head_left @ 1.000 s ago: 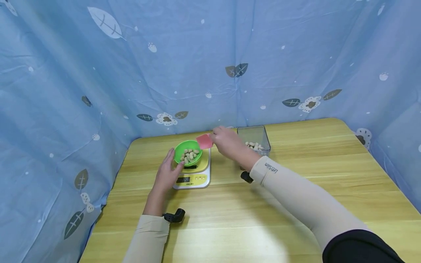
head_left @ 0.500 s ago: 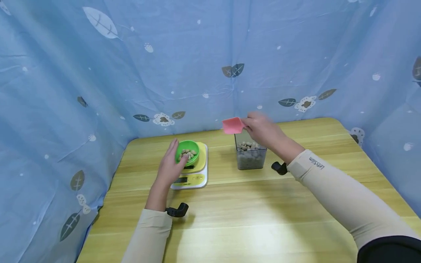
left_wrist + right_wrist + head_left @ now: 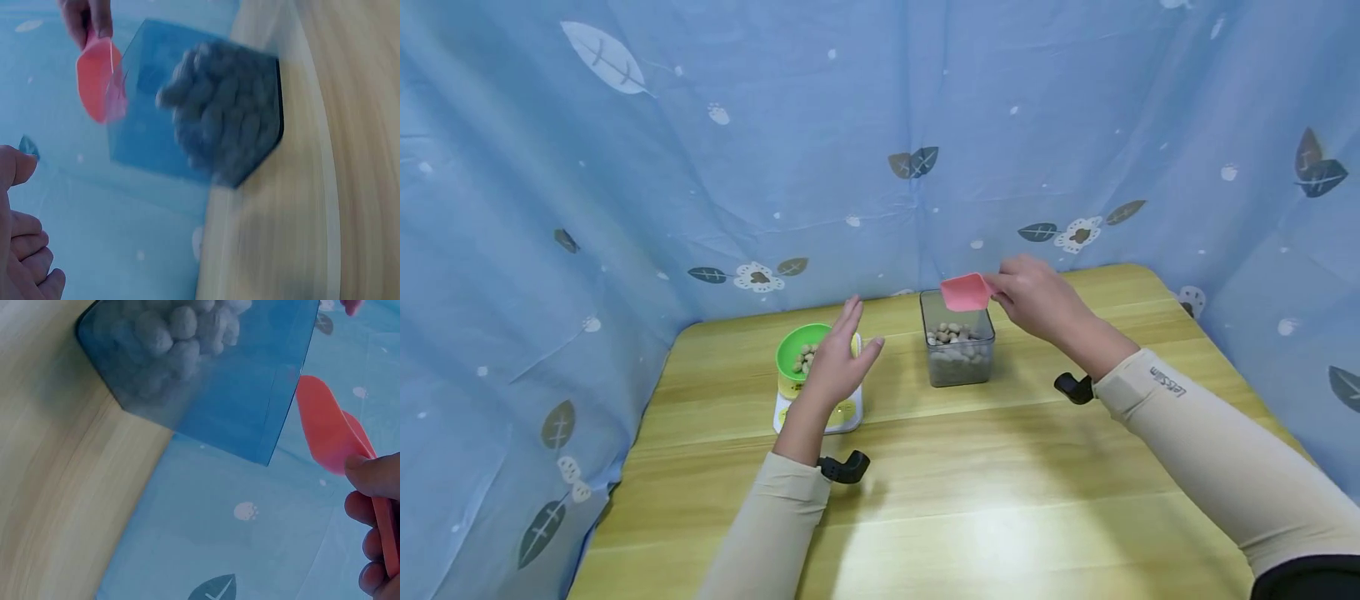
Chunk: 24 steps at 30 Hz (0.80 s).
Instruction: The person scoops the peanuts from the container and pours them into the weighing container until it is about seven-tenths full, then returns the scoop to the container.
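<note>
Right hand (image 3: 1037, 300) pinches a pink scoop (image 3: 966, 292) by its handle, right over the clear box (image 3: 958, 350) of peanuts. Left hand (image 3: 838, 367) hovers empty, fingers spread, partly blocking the green bowl (image 3: 797, 354) on the scale (image 3: 842, 414). Blue curtain (image 3: 775, 150) wraps round the table (image 3: 1000, 467).

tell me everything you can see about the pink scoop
The pink scoop looks like smooth plastic: a shallow, rounded bowl on a short flat handle. The right hand pinches the handle, thumb on top. The scoop hangs in the air over the back rim of the clear container of peanuts, bowl pointing toward the person's left. Whether the bowl holds anything cannot be told. Only the fingers touch it; in the wrist views it shows apart from the container's wall.
</note>
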{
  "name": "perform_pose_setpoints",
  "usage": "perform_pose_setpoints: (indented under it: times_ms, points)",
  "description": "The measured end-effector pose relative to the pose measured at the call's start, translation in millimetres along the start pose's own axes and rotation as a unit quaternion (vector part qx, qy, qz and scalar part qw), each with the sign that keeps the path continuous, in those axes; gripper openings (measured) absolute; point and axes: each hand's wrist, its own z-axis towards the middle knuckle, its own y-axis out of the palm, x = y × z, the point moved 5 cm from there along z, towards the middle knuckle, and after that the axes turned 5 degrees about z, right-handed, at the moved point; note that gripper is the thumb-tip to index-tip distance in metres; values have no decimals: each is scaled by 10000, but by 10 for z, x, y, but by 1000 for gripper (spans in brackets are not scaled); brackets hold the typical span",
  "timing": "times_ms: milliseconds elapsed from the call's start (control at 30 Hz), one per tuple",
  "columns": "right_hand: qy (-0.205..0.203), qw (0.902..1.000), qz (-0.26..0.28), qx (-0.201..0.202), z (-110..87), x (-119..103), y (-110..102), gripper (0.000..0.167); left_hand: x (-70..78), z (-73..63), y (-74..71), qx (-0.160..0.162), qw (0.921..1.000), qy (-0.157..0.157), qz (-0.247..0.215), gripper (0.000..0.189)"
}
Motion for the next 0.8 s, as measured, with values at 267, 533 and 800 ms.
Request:
perform_pose_setpoints:
  times_ms: [267, 533, 800]
  points:
    - [-468, 9980, -255, -337, 5, -74, 35, 9, 343, 167, 306, -350, 9984, 444, -4, 69]
    - [-588, 9931, -597, -819, 67, -139, 149, 25, 407, 274, 571, -659, 9966, 495, 74, 67]
    - [-533, 9825, -1100, -1406, 113, -143, 260, 20, 388, 296, 690, -801, 9956, 474, 110, 64]
